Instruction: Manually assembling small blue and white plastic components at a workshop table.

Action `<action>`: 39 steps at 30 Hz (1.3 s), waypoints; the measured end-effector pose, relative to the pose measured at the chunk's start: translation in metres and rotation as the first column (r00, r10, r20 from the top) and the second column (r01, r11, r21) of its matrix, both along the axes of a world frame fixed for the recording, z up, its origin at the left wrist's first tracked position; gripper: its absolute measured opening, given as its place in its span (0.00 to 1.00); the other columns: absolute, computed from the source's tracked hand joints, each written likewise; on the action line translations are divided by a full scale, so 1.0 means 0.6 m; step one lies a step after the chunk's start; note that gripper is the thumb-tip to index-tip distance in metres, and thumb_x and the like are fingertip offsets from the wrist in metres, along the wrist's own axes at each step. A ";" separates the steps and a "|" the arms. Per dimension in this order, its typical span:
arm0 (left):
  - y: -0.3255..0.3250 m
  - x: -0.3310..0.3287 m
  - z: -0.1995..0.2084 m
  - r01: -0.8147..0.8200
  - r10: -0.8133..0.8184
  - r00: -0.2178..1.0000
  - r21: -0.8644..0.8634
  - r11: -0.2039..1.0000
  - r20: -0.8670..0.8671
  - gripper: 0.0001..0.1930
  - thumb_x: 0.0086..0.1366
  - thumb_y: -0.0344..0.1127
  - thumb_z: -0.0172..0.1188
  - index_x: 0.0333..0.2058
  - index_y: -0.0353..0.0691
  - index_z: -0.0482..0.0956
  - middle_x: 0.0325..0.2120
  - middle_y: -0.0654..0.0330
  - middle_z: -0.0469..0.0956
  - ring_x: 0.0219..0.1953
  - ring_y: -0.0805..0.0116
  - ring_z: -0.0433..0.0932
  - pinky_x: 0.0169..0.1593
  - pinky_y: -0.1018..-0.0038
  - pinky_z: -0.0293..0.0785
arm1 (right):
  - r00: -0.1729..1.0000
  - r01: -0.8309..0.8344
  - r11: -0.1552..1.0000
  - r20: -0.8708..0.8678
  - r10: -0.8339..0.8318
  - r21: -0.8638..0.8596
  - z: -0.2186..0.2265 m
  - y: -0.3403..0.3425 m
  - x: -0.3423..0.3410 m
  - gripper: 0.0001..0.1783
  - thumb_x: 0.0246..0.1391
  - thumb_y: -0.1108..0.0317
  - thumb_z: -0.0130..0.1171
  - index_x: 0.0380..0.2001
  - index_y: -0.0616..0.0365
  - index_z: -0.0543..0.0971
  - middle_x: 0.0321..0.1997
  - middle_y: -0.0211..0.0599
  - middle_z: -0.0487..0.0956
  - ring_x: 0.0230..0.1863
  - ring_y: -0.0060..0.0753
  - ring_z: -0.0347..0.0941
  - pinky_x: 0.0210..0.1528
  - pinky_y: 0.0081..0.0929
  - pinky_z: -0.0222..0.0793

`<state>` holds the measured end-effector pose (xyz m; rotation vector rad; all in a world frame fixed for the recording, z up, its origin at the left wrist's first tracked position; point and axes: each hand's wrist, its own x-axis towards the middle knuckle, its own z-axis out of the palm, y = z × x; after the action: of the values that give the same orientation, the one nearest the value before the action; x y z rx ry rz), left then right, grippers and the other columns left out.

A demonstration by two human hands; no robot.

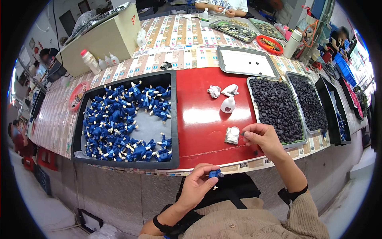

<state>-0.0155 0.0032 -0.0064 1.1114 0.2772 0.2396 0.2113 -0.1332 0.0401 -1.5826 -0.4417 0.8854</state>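
Observation:
Near the table's front edge, my left hand (197, 186) grips a small blue toy figure body (215, 174) with a pale hand part hanging below it. My right hand (266, 140) is raised over the red board, thumb and forefinger pinched together. A small dark bit seems to sit at those fingertips, too small to name. Just left of them a small round white dish (233, 131) rests on a square block. Behind it stands a white squeeze bottle (228, 104). Crumpled white tissues (223, 91) lie farther back.
A black tray (174, 119) on the left holds many blue figure bodies. At right, a grey tray (251, 85) and another (318, 130) hold dark pieces. A white-lined tray (223, 59) lies behind. Across the table a person (229, 8) works near a red basket (259, 40).

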 end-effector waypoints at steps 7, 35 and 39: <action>0.003 0.000 -0.004 -0.010 0.010 1.000 -0.027 1.000 0.008 0.14 0.62 0.25 0.58 0.47 0.32 0.73 0.45 0.61 0.67 0.46 0.74 0.71 0.52 0.77 0.68 | 0.928 0.020 0.996 0.371 0.015 -0.089 -0.008 0.025 0.007 0.09 0.53 0.72 0.61 0.36 0.67 0.80 0.30 0.32 0.80 0.30 0.16 0.74 0.32 0.15 0.71; 0.003 0.001 -0.004 0.006 -0.006 1.000 -0.038 0.999 -0.003 0.16 0.62 0.27 0.58 0.49 0.33 0.72 0.45 0.62 0.67 0.47 0.73 0.71 0.52 0.77 0.69 | 0.933 0.054 0.984 0.360 0.012 -0.171 -0.007 0.025 0.011 0.06 0.49 0.74 0.61 0.31 0.67 0.80 0.26 0.30 0.79 0.28 0.13 0.71 0.31 0.14 0.67; 0.001 0.001 -0.008 -0.021 0.022 1.000 -0.050 0.999 0.020 0.16 0.62 0.27 0.58 0.49 0.34 0.72 0.46 0.61 0.68 0.48 0.73 0.71 0.53 0.76 0.68 | 0.945 0.060 0.982 0.328 0.001 -0.177 -0.007 0.018 0.002 0.06 0.49 0.74 0.61 0.30 0.66 0.80 0.26 0.29 0.79 0.27 0.12 0.70 0.29 0.13 0.66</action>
<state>-0.0146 0.0035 -0.0113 1.0570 0.2760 0.2620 0.2124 -0.1226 0.0362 -1.9150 -0.5805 0.6544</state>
